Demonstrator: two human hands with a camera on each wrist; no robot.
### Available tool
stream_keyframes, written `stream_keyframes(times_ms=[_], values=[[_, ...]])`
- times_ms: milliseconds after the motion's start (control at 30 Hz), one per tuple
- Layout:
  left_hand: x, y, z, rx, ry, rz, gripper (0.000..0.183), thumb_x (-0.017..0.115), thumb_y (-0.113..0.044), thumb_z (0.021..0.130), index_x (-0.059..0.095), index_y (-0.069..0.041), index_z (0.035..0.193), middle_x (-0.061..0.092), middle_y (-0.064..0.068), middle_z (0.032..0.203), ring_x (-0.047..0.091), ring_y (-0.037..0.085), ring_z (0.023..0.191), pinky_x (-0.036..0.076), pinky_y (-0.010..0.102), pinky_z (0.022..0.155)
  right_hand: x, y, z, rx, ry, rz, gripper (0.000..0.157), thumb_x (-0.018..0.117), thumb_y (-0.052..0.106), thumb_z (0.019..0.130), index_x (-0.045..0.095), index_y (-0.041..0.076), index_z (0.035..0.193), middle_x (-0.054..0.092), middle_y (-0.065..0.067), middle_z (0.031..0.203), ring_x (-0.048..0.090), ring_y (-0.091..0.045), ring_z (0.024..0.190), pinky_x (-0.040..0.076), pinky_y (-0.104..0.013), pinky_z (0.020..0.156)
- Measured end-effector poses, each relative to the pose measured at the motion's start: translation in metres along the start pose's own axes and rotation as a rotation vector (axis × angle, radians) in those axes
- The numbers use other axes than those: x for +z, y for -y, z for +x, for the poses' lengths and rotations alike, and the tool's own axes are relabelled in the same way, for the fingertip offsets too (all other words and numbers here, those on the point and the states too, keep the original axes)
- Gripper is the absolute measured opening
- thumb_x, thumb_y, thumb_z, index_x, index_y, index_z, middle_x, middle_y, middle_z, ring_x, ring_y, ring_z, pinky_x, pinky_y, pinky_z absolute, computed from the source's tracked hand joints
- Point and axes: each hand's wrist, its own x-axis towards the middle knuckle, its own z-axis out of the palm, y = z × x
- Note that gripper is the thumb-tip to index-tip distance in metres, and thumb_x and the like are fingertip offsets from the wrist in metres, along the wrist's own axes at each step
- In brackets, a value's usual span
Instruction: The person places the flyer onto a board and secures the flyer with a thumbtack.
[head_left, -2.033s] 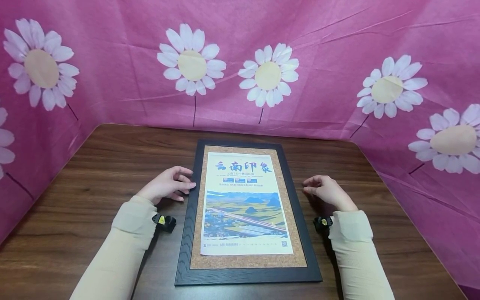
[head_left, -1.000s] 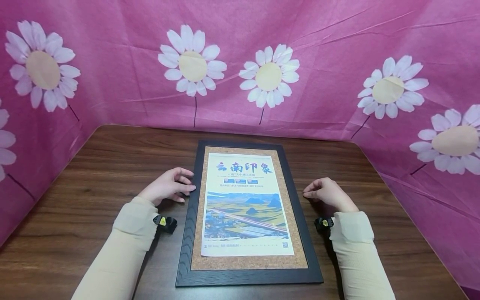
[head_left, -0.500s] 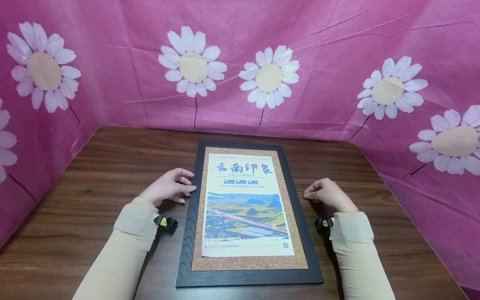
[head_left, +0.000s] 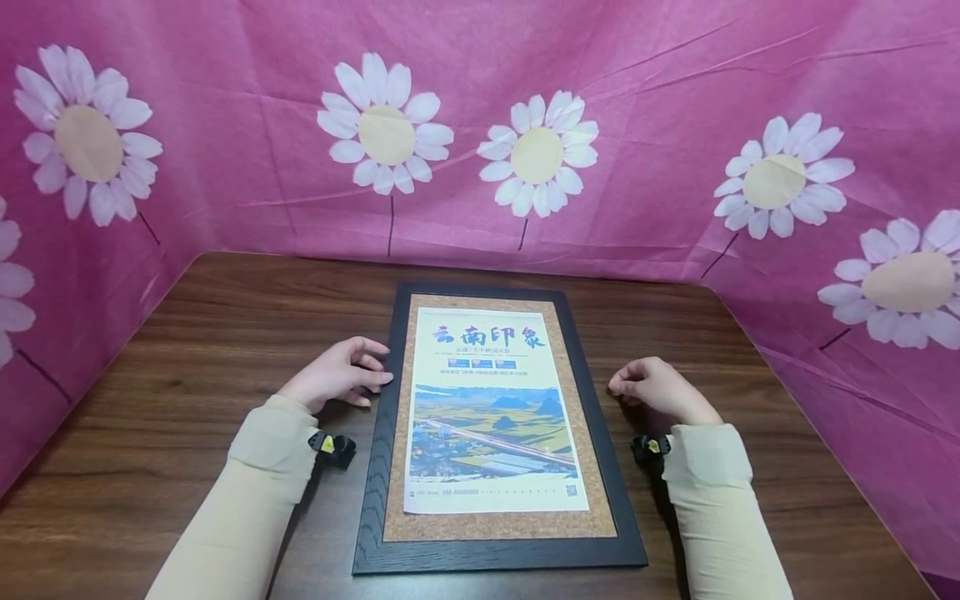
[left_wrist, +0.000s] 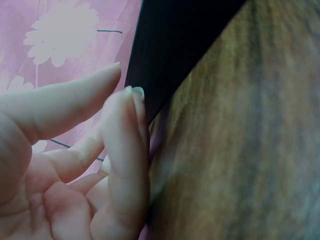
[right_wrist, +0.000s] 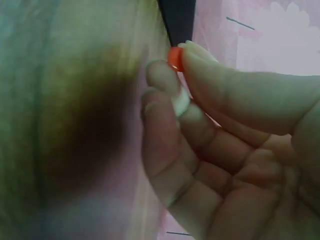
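Observation:
A sheet of printed paper [head_left: 495, 433] with Chinese lettering and a landscape picture lies on a cork board [head_left: 498, 525] in a black frame [head_left: 498, 555]. My left hand [head_left: 330, 377] sits at the frame's left side, fingers loosely bent, holding nothing; its fingertips overlap the frame's edge in the left wrist view, and contact is hard to judge. To the right of the frame, apart from it, my right hand [head_left: 660, 390] pinches a small red pushpin-like piece [right_wrist: 175, 59] between thumb and finger. Something small and white [right_wrist: 181, 102] shows between its fingers, its kind unclear.
The frame lies flat on a dark brown wooden table [head_left: 247, 317]. A pink cloth [head_left: 465, 50] with white flowers hangs round the back and sides. Black wrist cameras [head_left: 333, 448] hang below both sleeves.
Over the last half second my right hand has shifted slightly to the right, away from the frame. The left hand, frame and paper keep their places apart from a small camera shift.

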Motion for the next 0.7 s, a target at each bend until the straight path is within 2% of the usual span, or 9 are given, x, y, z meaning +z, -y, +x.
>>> stream_keyframes(times_ms=[267, 500, 700], values=[[0.000, 0.000, -0.001, -0.006, -0.005, 0.005, 0.057, 0.072, -0.010, 0.091, 0.044, 0.001, 0.139, 0.055, 0.015, 0.114, 0.061, 0.017, 0.083, 0.060, 0.032, 0.067, 0.000, 0.011, 0.004, 0.035, -0.143, 0.178, 0.027, 0.056, 0.012, 0.101, 0.064, -0.011, 0.113, 0.071, -0.020, 0.101, 0.067, -0.020, 0.085, 0.058, -0.032, 0.078], [0.001, 0.000, -0.001, -0.007, -0.001, -0.006, 0.056, 0.071, -0.010, 0.091, 0.044, 0.000, 0.139, 0.055, 0.015, 0.113, 0.062, 0.016, 0.083, 0.060, 0.032, 0.067, 0.003, 0.023, 0.009, 0.019, -0.151, 0.213, 0.030, 0.057, 0.015, 0.101, 0.063, -0.010, 0.116, 0.068, -0.021, 0.106, 0.066, -0.022, 0.088, 0.058, -0.034, 0.081], [0.000, -0.001, 0.000, -0.013, -0.001, -0.003, 0.055, 0.070, -0.009, 0.091, 0.044, 0.000, 0.139, 0.054, 0.016, 0.113, 0.062, 0.016, 0.083, 0.060, 0.031, 0.066, -0.001, 0.036, 0.015, -0.018, -0.119, 0.255, 0.030, 0.057, 0.015, 0.101, 0.062, -0.010, 0.117, 0.069, -0.023, 0.108, 0.067, -0.025, 0.090, 0.058, -0.035, 0.081]])
